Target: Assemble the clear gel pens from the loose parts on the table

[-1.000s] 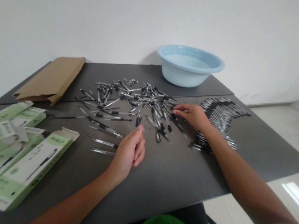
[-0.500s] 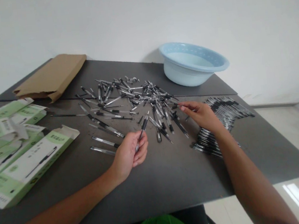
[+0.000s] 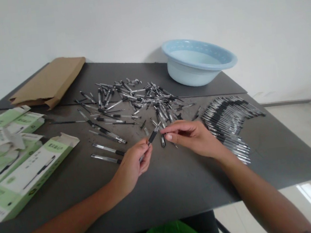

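Note:
My left hand [image 3: 135, 163] is closed round a pen [image 3: 153, 134] with a black grip, its metal tip pointing up and to the right. Close by the tip is my right hand [image 3: 193, 136], thumb and forefinger pinched together. Whatever small piece sits between them is too small to make out. Behind both hands spreads a loose pile of pens and pen parts [image 3: 153, 96], black, clear and silver. Two clear pens [image 3: 105, 158] lie just left of my left hand. To the right of my right hand, many pens lie side by side in a curved row [image 3: 225, 114].
A light blue basin [image 3: 198, 64] stands at the back right of the dark table [image 3: 181, 192]. On the left lie several green and white pen boxes [image 3: 35, 171], with a brown paper bag [image 3: 48, 80] behind them. A white wall borders the back.
My right hand has moved left and toward me, from the pile's right edge to the tip of the held pen. My left hand keeps its hold on the pen.

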Available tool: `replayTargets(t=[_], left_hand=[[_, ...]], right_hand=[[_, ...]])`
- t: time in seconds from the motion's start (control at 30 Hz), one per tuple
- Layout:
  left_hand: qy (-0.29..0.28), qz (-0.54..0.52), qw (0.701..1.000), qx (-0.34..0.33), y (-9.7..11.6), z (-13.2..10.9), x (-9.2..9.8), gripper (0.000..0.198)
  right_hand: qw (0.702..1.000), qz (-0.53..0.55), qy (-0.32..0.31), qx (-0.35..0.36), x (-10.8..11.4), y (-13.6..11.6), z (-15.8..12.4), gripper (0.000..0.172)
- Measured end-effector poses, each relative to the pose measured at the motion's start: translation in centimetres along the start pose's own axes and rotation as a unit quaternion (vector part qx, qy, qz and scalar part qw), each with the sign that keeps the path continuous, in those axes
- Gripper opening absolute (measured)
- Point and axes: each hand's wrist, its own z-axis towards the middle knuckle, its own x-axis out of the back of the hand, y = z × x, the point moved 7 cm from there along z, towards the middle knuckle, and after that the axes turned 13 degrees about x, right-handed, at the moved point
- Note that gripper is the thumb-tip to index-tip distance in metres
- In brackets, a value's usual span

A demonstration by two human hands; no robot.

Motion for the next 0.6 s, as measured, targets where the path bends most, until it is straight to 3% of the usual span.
replayTargets(t=[0.07, 0.17, 0.27, 0.4, 0.6], left_hand=[[0.0, 0.022, 1.0, -0.008, 0.0, -0.1, 0.1, 0.04], [0.004, 0.058, 0.998, -0.033, 0.5, -0.7, -0.4, 0.026], [0.025, 0.097, 0.992, -0.072, 1.8, -2.1, -1.4, 0.045], [0.04, 0.157, 0.982, -0.095, 3.4, -3.6, -3.0, 0.041], [0.046, 0.245, 0.962, -0.116, 4.1, -4.3, -3.4, 0.039]], right_hand=[[1.0, 0.006, 0.004, 0.023, 0.2, -0.9, 0.0, 0.025], [0.998, 0.011, 0.016, 0.06, 0.9, -2.2, 0.0, 0.026], [0.996, 0.016, 0.047, 0.072, 1.8, -3.0, -0.3, 0.025], [0.995, 0.033, 0.082, 0.055, 2.5, -3.2, -0.8, 0.022], [0.992, -0.012, 0.048, 0.117, 2.7, -4.6, -0.6, 0.019]])
